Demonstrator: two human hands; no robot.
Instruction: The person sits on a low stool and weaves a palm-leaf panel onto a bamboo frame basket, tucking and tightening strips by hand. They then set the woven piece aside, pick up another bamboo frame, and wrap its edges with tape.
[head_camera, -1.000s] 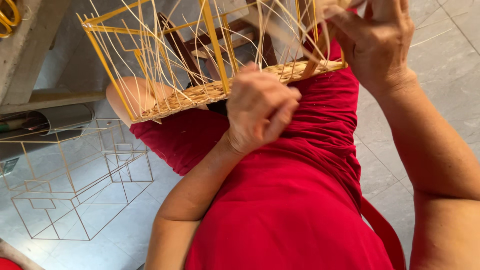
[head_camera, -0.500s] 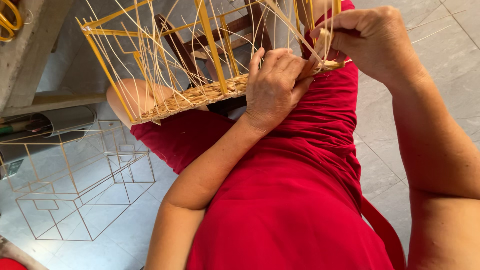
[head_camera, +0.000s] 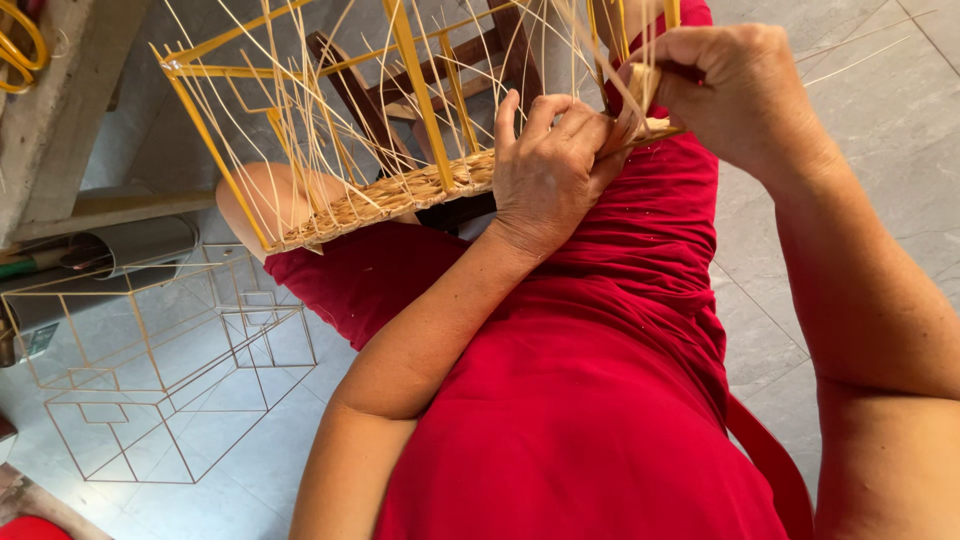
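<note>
A yellow wire basket frame (head_camera: 215, 150) rests on my lap, with a low woven straw band (head_camera: 390, 195) along its near bottom edge and many thin pale stakes (head_camera: 300, 110) standing up from it. My left hand (head_camera: 550, 170) presses on the woven band near its right end, fingers bent over the edge. My right hand (head_camera: 730, 90) is just to the right and slightly higher, pinching a flat straw strand (head_camera: 632, 95) between thumb and fingers beside the left fingertips. I wear red clothing (head_camera: 560, 400).
Two bare wire frames (head_camera: 150, 380) stand on the grey tiled floor at lower left. A dark wooden chair (head_camera: 370, 80) shows behind the basket. A concrete ledge with a grey pipe (head_camera: 140, 245) runs along the left.
My left hand has risen from a loose fist on my lap onto the woven edge. My right hand has come down and left, close against it, gripping the strand.
</note>
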